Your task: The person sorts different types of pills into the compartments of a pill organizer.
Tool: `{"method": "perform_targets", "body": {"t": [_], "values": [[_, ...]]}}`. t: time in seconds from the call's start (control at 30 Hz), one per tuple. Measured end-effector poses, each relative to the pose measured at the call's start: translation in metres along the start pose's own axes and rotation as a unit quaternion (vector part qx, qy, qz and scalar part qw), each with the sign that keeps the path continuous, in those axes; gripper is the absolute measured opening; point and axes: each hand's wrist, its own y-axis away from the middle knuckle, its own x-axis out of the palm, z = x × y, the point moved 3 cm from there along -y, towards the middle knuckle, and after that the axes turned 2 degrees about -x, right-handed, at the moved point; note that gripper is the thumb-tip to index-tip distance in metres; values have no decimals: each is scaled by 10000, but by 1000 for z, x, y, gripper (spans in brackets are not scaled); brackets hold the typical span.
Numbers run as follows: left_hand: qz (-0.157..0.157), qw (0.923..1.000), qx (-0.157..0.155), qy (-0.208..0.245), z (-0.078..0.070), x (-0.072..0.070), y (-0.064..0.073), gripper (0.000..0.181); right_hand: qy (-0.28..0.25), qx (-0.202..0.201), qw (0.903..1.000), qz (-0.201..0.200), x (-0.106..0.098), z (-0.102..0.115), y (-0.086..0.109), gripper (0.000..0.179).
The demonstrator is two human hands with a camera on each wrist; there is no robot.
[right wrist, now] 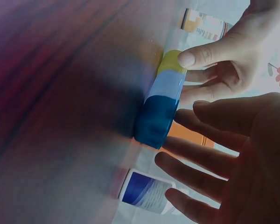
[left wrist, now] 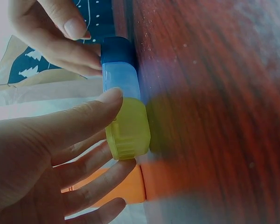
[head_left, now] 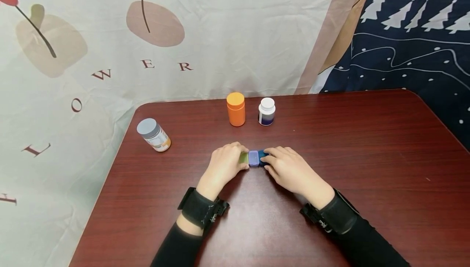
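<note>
A small pill box (head_left: 253, 158) with three coloured compartments in a row lies on the table in front of me. Its yellow-green end (left wrist: 133, 123) is on the left, a lavender part in the middle, a dark blue end (right wrist: 156, 119) on the right. My left hand (head_left: 227, 161) pinches the yellow-green end, thumb on the near side and fingers on the far side. Around the dark blue end, my right hand (head_left: 290, 170) has its fingers loosely spread. Its index fingertip is right at the box's far side, while the thumb stands apart from it.
Behind the box stand an orange bottle (head_left: 236, 114) and a small white bottle (head_left: 267, 114) with a purple label. A grey-lidded bottle (head_left: 156, 137) is at the far left of the brown table (head_left: 367, 156). Patterned cloth (head_left: 238, 34) hangs along the back edge.
</note>
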Motion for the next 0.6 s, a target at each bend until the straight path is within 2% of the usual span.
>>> {"method": "perform_targets", "body": {"t": [0.2, 0.43, 0.6], "values": [[-164, 9998, 79, 64, 28, 37, -17, 45, 255, -220, 9993, -135, 4, 11, -12, 23], [-190, 9994, 34, 270, 36, 50, -22, 42, 1088, -293, 9915, -658, 12, 24, -26, 22], [-214, 9995, -8, 232, 38, 54, -24, 45, 1272, -162, 9871, -963, 13, 26, -35, 19]]}}
